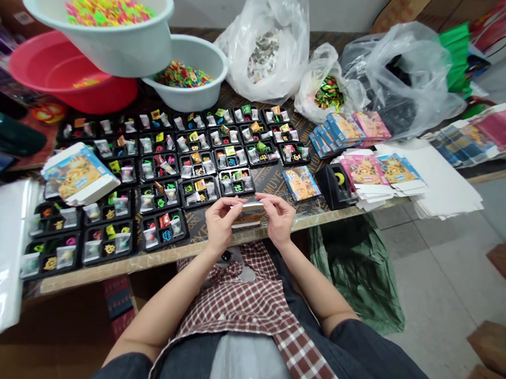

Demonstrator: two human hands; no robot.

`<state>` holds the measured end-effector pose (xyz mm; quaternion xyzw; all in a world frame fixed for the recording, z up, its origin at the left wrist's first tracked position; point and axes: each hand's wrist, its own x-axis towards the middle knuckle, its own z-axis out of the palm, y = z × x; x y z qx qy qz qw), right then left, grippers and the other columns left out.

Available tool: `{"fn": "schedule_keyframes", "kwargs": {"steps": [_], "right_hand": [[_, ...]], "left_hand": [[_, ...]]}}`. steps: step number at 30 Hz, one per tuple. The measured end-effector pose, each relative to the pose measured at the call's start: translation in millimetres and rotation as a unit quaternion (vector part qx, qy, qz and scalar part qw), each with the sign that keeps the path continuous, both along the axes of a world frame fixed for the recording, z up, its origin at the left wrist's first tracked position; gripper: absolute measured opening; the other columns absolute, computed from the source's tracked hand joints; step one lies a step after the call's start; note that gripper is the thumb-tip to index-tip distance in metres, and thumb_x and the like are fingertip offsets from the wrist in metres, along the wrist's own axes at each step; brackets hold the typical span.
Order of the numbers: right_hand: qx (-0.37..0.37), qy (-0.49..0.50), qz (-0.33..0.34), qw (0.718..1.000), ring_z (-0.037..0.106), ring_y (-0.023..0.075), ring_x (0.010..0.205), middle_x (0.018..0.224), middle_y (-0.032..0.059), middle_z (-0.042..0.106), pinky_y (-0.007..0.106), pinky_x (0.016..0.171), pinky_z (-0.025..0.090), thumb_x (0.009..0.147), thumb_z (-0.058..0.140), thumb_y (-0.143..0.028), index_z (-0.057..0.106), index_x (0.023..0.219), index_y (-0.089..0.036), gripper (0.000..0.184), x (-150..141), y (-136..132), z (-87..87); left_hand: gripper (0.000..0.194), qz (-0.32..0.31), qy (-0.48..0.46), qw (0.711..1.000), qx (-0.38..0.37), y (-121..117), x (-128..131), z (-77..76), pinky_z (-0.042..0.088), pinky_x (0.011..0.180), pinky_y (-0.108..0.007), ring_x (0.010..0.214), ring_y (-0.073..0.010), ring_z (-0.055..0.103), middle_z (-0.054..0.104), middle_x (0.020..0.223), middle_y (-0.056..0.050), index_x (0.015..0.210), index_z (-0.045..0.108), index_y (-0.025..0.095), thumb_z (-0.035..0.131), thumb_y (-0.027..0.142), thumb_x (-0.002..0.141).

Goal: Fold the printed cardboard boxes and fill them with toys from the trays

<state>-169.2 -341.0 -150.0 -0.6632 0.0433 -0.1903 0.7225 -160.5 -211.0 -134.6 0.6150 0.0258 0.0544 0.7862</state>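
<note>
Small box pinched at both ends over table edge.
Left hand (pixel 219 221) and right hand (pixel 279 216) fingertip-grip small box (pixel 247 212); a slip could drop it onto filled black trays (pixel 164 230) at 10 o'clock, scattering pieces.

Not much can be read here tbh. Just past the fingertips (pixel 258 200), pale letters are printed on the dark table covering (pixel 274 179), something like "MUYE", but they're upside down and partly hidden. Printing can be seen on the small box (pixel 247 213) pinched between the fingers, and on the flat cartons (pixel 366 171) further right, too blurred to be made out.
</note>
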Motion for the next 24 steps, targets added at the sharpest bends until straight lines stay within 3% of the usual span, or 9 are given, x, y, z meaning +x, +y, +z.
{"fn": "schedule_keyframes", "kwargs": {"steps": [5,9,13,18,24], "right_hand": [[-0.081,0.01,0.023,0.996,0.071,0.0221,0.09,0.1,0.0075,0.075,0.038,0.085,0.058,0.082,0.068,-0.043,0.067,0.096,-0.023,0.025,-3.0,-9.7,2.1],[-0.108,-0.012,0.059,0.992,0.072,0.0218,0.091,0.096,0.0073,0.076,0.037,0.085,0.059,0.085,0.067,-0.04,0.067,0.085,-0.022,0.018,-1.8,-18.0,4.3],[-0.17,-0.044,0.1,0.979,0.073,0.0231,0.095,0.098,0.0079,0.077,0.042,0.089,0.059,0.088,0.064,-0.04,0.07,0.084,-0.023,0.018,0.1,-32.4,3.7],[-0.287,-0.123,0.177,0.933,0.072,0.0233,0.102,0.111,0.0082,0.075,0.044,0.092,0.059,0.09,0.062,-0.036,0.074,0.094,-0.027,0.016,1.3,-45.8,-8.4],[-0.357,-0.157,0.16,0.907,0.067,0.0239,0.111,0.115,0.0089,0.073,0.049,0.094,0.057,0.095,0.053,-0.032,0.073,0.099,-0.028,0.02,-1.2,-41.1,-16.0]], "left_hand": [[0.031,-0.06,-0.021,0.996,0.054,13.9,0.5,1.0,0.055,0.083,-0.035,0.09,-0.0211,0.072,0.076,0.094,-0.008,0.095,0.064,0.02,0.075,0.042,0.077],[0.019,-0.095,-0.084,0.984,0.128,24.2,3.8,-3.1,0.048,0.105,-0.047,0.102,-0.0231,0.072,0.077,0.097,-0.008,0.084,0.065,0.02,0.068,0.039,0.085],[0.021,-0.132,-0.207,0.941,0.235,41.1,10.1,-14.6,0.044,0.11,-0.055,0.102,-0.0242,0.072,0.077,0.1,-0.008,0.081,0.067,0.022,0.066,0.042,0.086],[0.018,-0.128,-0.254,0.9,0.331,59.3,12.2,-25.0,0.047,0.108,-0.052,0.101,-0.0213,0.072,0.077,0.102,-0.006,0.08,0.068,0.023,0.061,0.037,0.089],[0.019,-0.161,-0.3,0.848,0.407,38.6,21.0,-16.0,0.053,0.099,-0.045,0.095,-0.0237,0.071,0.076,0.095,-0.009,0.073,0.064,0.022,0.065,0.037,0.085]]}}
